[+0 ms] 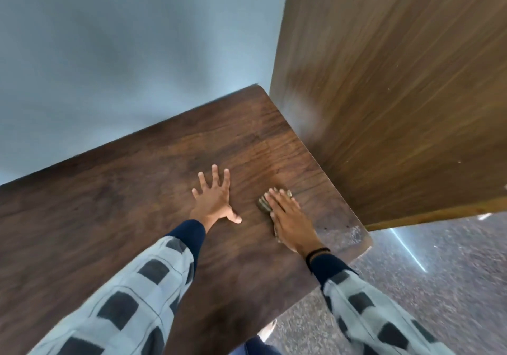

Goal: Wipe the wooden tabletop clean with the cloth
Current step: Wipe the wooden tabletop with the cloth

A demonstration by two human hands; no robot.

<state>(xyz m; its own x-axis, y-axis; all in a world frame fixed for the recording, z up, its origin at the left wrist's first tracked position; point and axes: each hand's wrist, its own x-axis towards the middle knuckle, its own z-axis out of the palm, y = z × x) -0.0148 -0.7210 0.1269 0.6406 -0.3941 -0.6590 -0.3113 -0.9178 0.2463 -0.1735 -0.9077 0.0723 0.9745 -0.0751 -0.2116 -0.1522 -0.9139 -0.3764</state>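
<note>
Left grip (215, 201): released; the hand is lying palm down on the tabletop (109, 217), fingers spread, toward the tabletop's right end.
Right grip (290, 217): released, not clenching; its straight fingers are pressing flat on the cloth (264, 204).
Cloth: a crumpled brownish rag is lying on the tabletop under the right grip, near the tabletop's right edge, its folds showing past the fingertips and along the palm's left side; it is not touching the left grip.
Tabletop: dark wood grain; a pale scuffed patch (348, 234) is showing at its near right corner.
Wooden panel (397, 94): standing against the tabletop's right edge.
Wall (123, 39): blue-grey, running along the tabletop's far edge.
Floor (452, 286): speckled grey, lying below the tabletop's right end.
</note>
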